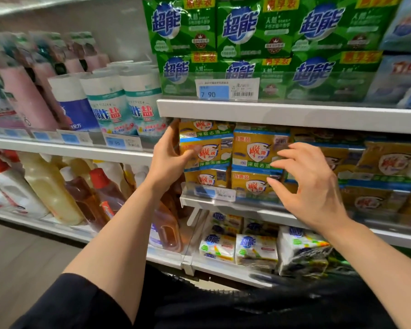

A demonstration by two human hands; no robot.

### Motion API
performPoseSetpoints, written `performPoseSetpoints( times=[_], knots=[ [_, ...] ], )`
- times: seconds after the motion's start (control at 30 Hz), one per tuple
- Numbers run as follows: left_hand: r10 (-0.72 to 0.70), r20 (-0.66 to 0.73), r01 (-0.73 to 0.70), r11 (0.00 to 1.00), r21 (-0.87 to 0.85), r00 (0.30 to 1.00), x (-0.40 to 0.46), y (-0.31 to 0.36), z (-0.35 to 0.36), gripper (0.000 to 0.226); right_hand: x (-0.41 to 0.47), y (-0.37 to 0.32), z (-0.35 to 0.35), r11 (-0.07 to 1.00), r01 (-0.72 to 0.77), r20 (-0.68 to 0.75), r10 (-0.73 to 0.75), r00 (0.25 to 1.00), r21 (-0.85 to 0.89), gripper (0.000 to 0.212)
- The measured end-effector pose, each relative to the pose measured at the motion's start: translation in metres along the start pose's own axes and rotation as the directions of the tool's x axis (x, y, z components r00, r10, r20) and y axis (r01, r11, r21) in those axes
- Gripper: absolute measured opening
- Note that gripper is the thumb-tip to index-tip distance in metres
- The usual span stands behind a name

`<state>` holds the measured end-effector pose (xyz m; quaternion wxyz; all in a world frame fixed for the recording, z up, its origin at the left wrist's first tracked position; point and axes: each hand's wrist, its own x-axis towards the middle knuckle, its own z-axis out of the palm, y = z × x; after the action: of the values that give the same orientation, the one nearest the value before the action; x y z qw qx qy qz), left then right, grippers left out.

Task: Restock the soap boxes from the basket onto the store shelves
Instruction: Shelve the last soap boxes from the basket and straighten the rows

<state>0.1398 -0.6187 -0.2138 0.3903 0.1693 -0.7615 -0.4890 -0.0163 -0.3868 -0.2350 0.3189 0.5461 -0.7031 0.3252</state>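
Left hand [170,153] grips the left yellow soap box stack [205,150] on the middle shelf [223,203], right hand [311,184] spread, fingertips at the neighbouring stack [256,153]; suggest squaring faces flush; basket not identifiable.

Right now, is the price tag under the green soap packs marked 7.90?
Yes, the blue price tag below the green soap packs reads 7 90.

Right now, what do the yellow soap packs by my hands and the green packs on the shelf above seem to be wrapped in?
Yellow soap packs: likely thin glossy plastic film over bars; glare streaks and slightly rounded corners suggest wrap, though printed card is possible.
Green packs: soft shiny plastic film; wrinkles and puckered edges show.
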Motion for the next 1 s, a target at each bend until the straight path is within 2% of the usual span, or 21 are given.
performPoseSetpoints(
  times=[0.13,0.23,0.3,0.37,0.4,0.47,0.57,0.7,0.77,0.9,1.0],
  knots=[
    [-0.021,0.038,0.011,0.969,0.247,0.999,0.007,-0.005,0.001,0.05,0.002,-0.001,0.001,0.994,-0.008,-0.001,0.007,1.0,-0.113,0.04],
    [0.054,0.017,-0.056,0.882,0.468,0.998,0.011,-0.002,0.004,0.042,0.005,-0.002,0.007,0.97,0.001,0.034,0.007,0.999,-0.242,0.051],
    [0.251,0.0,-0.174,0.669,0.722,0.968,0.009,0.001,0.013,0.043,0.009,-0.005,0.012,0.948,0.007,0.064,0.014,0.998,-0.317,0.055],
    [0.413,0.081,-0.265,0.411,0.872,0.907,0.005,0.003,0.031,0.055,0.013,-0.009,0.02,0.92,0.041,0.086,-0.008,0.996,-0.39,0.049],
    [0.424,0.126,-0.281,0.327,0.902,0.897,0.004,0.001,0.042,0.065,0.015,-0.012,0.026,0.91,0.06,0.093,-0.024,0.995,-0.41,0.045],
    [0.413,0.153,-0.274,0.25,0.929,0.898,0.003,-0.005,0.064,0.089,0.017,-0.019,0.037,0.908,0.081,0.1,-0.043,0.994,-0.412,0.04],
    [0.428,0.126,-0.259,0.268,0.928,0.895,0.008,-0.014,0.071,0.111,0.019,-0.028,0.053,0.916,0.045,0.117,0.002,0.993,-0.399,0.045],
    [0.492,0.141,-0.375,0.419,0.827,0.859,0.02,-0.026,0.051,0.109,0.022,-0.03,0.066,0.911,-0.041,0.116,0.097,0.989,-0.409,0.049],
    [0.503,0.173,-0.429,0.452,0.782,0.847,0.022,-0.03,0.041,0.11,0.022,-0.027,0.068,0.908,-0.053,0.088,0.098,0.991,-0.416,0.054],
    [0.515,0.207,-0.45,0.408,0.794,0.832,0.022,-0.033,0.04,0.111,0.016,-0.018,0.068,0.915,-0.028,0.034,0.046,0.998,-0.402,0.06],
    [0.487,0.209,-0.417,0.369,0.831,0.848,0.018,-0.026,0.047,0.109,0.0,-0.015,0.069,0.931,-0.014,0.055,0.036,0.998,-0.364,0.063]
  ],
)
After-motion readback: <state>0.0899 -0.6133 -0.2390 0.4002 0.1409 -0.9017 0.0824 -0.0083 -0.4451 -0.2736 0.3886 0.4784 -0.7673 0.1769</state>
